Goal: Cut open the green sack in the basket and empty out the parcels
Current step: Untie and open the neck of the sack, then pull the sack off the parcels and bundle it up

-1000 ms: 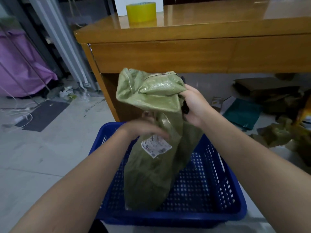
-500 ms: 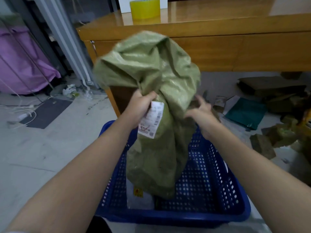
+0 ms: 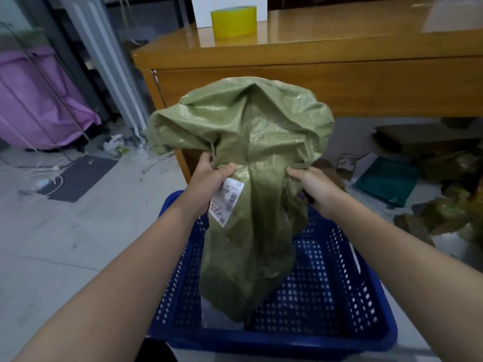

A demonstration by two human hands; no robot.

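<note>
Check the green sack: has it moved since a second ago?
Yes. The green sack has been lifted and upended: its top now bulges against the wooden desk front, its lower end hanging over the blue basket.

The floor [image 3: 52, 231] is made of pale grey tiles and looks dusty. A glossy wooden bench [image 3: 313, 82] stands at the back, and a yellow tape roll [image 3: 233, 20] stands on its top. At the left there is a purple cover [image 3: 39, 100] near a dark mat [image 3: 81, 177] and white cables [image 3: 39, 178]. At the right, a teal bag [image 3: 386, 180] and brown-green wrappings [image 3: 444, 218] lie on the floor. The light is dim.
</note>
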